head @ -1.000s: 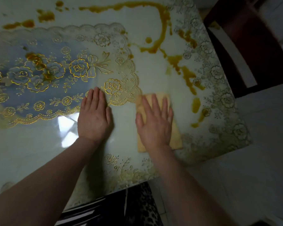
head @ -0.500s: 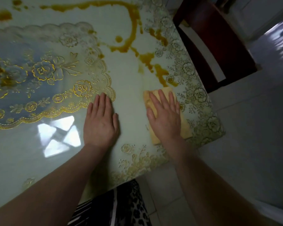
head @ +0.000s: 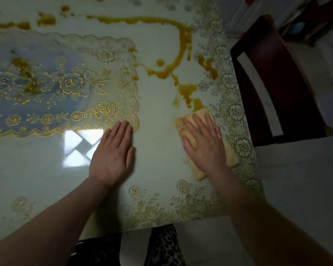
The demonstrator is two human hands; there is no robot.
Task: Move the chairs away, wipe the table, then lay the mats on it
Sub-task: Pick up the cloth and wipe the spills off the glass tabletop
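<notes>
The glossy white table [head: 37, 179] carries a long trail of orange-brown spill [head: 185, 37] across its far right part. My right hand [head: 204, 146] lies palm down, fingers spread, pressing a folded yellow cloth [head: 231, 157] onto the table near the right edge. The cloth's far end touches the lowest patch of the spill. My left hand [head: 113, 156] rests flat on the bare surface, holding nothing, its fingertips at the corner of a gold floral lace panel [head: 69, 83]. A dark red chair [head: 273, 73] stands on the floor just beyond the table's right edge.
Gold flower patterns border the table's near and right edges. Pale tiled floor [head: 296, 189] lies right of the table. Leopard-print clothing [head: 161, 244] shows below the near edge. A bright window reflection sits left of my left hand.
My right hand has slid the cloth toward the table's right edge and up against the spill; the spill drops near the right corner are gone. My left hand stays flat on the table.
</notes>
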